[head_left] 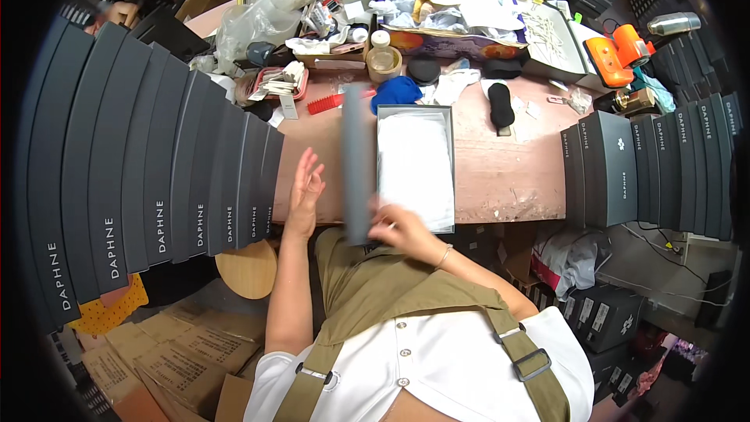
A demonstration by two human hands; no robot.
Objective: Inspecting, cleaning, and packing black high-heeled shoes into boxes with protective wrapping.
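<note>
An open shoebox [452, 137] lies on the table in front of me. White tissue paper [414, 164] fills it and hides whatever lies beneath. Just left of the box, a grey box lid [357, 160] is held up on its edge, a little blurred by motion. My right hand [402, 230] grips the lid near its close end, the fingers partly hidden there. To the left of the lid, my left hand [306, 191] is raised with its fingers apart, holding nothing and not touching the lid.
Tall stacks of dark boxes flank the table, at left [141, 156] and right [609, 164]. Behind the open box lie a blue cloth [397, 94], a red brush [326, 103] and a black insole-shaped item [501, 105]. An orange tape dispenser [613, 59] stands at the far right.
</note>
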